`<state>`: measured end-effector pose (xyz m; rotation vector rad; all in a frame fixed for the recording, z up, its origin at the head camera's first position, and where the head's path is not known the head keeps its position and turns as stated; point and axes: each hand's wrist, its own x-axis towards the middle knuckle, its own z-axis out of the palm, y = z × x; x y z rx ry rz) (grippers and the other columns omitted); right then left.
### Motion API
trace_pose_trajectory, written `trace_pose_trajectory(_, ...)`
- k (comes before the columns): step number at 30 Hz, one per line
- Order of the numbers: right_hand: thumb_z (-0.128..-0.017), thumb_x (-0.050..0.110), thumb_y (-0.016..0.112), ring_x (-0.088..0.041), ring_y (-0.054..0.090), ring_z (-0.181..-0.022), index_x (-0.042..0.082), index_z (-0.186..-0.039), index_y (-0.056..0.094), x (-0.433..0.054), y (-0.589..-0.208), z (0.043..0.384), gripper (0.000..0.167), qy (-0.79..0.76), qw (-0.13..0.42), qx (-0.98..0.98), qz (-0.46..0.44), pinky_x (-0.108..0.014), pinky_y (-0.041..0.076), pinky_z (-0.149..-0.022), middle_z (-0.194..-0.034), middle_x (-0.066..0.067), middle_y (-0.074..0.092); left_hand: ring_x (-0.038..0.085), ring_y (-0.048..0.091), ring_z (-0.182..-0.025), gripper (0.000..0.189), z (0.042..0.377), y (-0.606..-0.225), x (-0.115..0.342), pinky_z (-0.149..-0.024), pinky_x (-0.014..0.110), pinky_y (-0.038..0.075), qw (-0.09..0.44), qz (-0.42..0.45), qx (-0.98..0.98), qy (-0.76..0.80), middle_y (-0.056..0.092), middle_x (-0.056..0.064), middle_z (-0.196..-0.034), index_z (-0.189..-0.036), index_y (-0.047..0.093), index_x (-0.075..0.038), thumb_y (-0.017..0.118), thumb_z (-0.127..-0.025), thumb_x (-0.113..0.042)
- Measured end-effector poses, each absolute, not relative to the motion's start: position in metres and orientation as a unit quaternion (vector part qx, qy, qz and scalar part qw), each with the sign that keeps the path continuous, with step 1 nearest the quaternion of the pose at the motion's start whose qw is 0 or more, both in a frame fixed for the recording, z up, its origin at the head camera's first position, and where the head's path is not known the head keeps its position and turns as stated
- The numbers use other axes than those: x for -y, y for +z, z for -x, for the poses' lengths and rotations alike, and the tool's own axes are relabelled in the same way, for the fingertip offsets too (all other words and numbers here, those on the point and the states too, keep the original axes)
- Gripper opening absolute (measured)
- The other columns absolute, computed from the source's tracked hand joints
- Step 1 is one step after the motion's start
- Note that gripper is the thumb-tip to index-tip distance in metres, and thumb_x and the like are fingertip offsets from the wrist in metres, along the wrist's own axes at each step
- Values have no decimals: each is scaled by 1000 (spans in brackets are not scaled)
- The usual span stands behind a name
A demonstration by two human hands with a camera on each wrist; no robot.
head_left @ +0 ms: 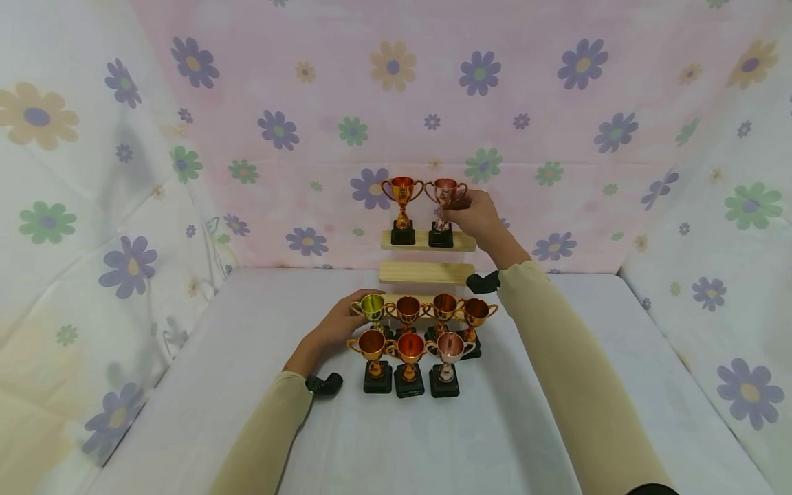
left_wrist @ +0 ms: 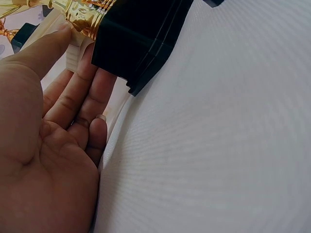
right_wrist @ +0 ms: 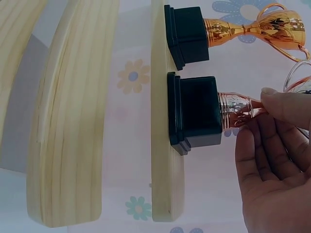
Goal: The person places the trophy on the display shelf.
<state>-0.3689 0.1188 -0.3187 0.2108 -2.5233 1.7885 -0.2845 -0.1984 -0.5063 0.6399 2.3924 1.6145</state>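
On the top shelf (head_left: 465, 241) a rose-coloured trophy cup (head_left: 444, 189) stands upright, its black base on the wood. My right hand (head_left: 479, 216) pinches its stem between thumb and fingers. Close on its left is an orange-gold trophy cup (head_left: 403, 190). Lower down, my left hand (head_left: 337, 322) is at a yellow-gold trophy cup (head_left: 373, 307), leftmost of the group on the table. In the left wrist view the thumb lies against this cup's gold stem (left_wrist: 86, 20), and the fingers reach behind its black base (left_wrist: 131, 43).
A middle shelf (head_left: 427, 273) and a lower one (head_left: 396, 298) step down toward the table (head_left: 260, 309). Several more trophies crowd before them; the front row holds a gold cup (head_left: 372, 344), an orange cup (head_left: 411, 348) and a rose cup (head_left: 449, 347). Flowered cloth (head_left: 266, 199) hangs behind.
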Motion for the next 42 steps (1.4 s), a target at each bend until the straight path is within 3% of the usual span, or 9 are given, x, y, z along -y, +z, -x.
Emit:
trace_pose_trajectory(10, -98, 9, 76, -31, 62, -118, -2, -122, 70, -115, -321, 372, 27, 583, 16, 809, -72, -48, 50, -110, -121, -16, 68, 28, 59, -133, 48, 285, -507, 198, -115, 55, 44, 94, -210, -808, 542, 63, 7, -143, -154, 54, -19, 62, -107, -11)
trace_pose_trajectory(42, -100, 10, 74, -31, 63, -115, -2, -122, 70, -108, -322, 368, 25, 588, 15, 803, -93, -50, 50, -109, -121, -16, 68, 28, 59, -132, 49, 283, -506, 198, -116, 57, 43, 93, -202, -811, 541, 63, 7, -142, -154, 54, -20, 63, -107, -13)
